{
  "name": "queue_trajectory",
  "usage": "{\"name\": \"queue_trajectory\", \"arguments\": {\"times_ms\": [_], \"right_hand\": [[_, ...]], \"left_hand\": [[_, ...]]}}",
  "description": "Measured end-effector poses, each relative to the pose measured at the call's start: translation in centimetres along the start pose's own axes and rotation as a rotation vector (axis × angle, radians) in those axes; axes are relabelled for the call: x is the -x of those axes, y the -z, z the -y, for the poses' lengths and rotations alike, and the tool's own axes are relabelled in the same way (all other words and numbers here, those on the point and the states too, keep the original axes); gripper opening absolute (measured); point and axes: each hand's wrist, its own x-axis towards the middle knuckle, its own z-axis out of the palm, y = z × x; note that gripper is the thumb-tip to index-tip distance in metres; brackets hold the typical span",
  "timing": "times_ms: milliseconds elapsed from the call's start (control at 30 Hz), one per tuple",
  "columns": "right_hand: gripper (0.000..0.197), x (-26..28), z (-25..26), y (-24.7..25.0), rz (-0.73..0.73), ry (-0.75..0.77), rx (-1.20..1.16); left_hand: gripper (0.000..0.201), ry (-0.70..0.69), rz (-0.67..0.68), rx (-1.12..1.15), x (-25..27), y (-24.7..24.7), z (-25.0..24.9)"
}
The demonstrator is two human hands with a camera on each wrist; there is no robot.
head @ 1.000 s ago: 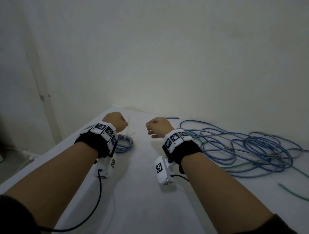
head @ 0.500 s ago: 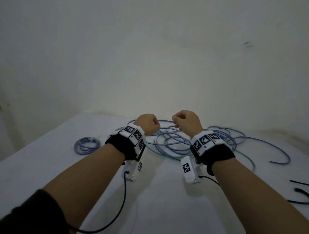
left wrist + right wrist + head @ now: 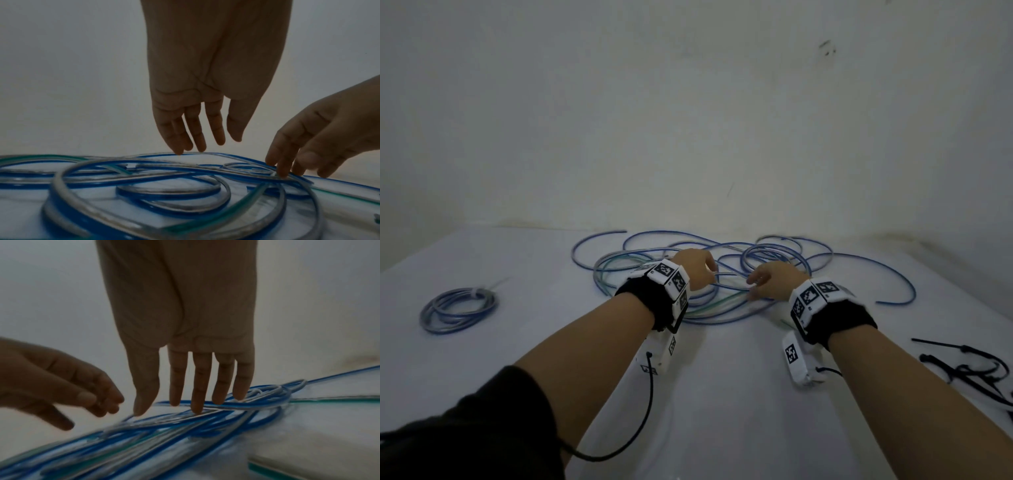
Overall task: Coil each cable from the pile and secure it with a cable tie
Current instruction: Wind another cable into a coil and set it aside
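The pile (image 3: 722,274) of loose blue and green cable is spread across the far middle of the tabletop (image 3: 722,411), right under both hands. The left hand (image 3: 697,272) is held over the pile's centre with fingers (image 3: 186,129) straight and slack, tips just grazing a top strand; nothing is gripped. The right hand (image 3: 770,279) is lowered beside it, also open, fingertips (image 3: 196,402) resting on a bundle of strands, none yet pinched. The strands between the two hands are seen running roughly left to right, so a pick by either hand looks equally near; which end belongs to which cable cannot be told. Away to the left, one finished coil (image 3: 458,308) is lying tied. At the right edge, black ties (image 3: 969,368) are waiting, nearer the right hand. No brand or readable writing is visible; only square black-and-white markers are shown on the wristbands (image 3: 671,277).
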Motion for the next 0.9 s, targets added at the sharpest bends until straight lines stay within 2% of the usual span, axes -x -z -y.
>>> {"name": "queue_trajectory", "arguments": {"times_ms": [100,167,233,300,400,467,567,667,833,900], "right_hand": [[0.039,-0.6,-0.7,-0.6,-0.001,0.028,0.042],[0.036,-1.0,-0.7,-0.9,-0.110,0.047,-0.002],[0.043,-1.5,-0.4,-1.0,-0.206,0.032,-0.043],[0.048,-1.9,-0.1,-1.1,-0.149,0.008,0.039],[0.027,-2.1,0.3,-0.9,-0.042,0.059,0.134],[0.018,-2.0,0.6,-0.7,-0.066,0.096,0.088],[0.012,-1.9,1.0,-0.2,-0.238,0.122,-0.090],[0.013,-1.8,1.9,0.7,-0.407,0.157,-0.296],[0.017,-1.2,3.8,2.2,-0.684,0.203,-0.496],[0.017,-1.3,4.3,2.6,-0.719,0.190,-0.467]], "left_hand": [[0.039,-0.009,-0.028,-0.034,-1.3,-1.0,-0.5],[0.048,-0.026,-0.043,-0.042,-2.0,-1.5,-0.6],[0.053,-0.044,-0.039,-0.060,-2.4,-1.7,-0.7],[0.050,-0.055,-0.003,-0.120,-2.7,-1.9,-0.5],[0.043,-0.053,0.022,-0.198,-3.4,-2.3,0.2],[0.039,-0.048,-0.010,-0.227,-3.6,-2.1,0.8],[0.035,-0.061,-0.126,-0.210,-2.9,-0.8,1.3],[0.031,-0.094,-0.267,-0.096,-2.3,1.0,1.7],[0.032,-0.047,-0.238,0.079,-0.9,4.0,4.2],[0.028,-0.034,-0.273,0.163,0.1,4.9,5.1]]}}
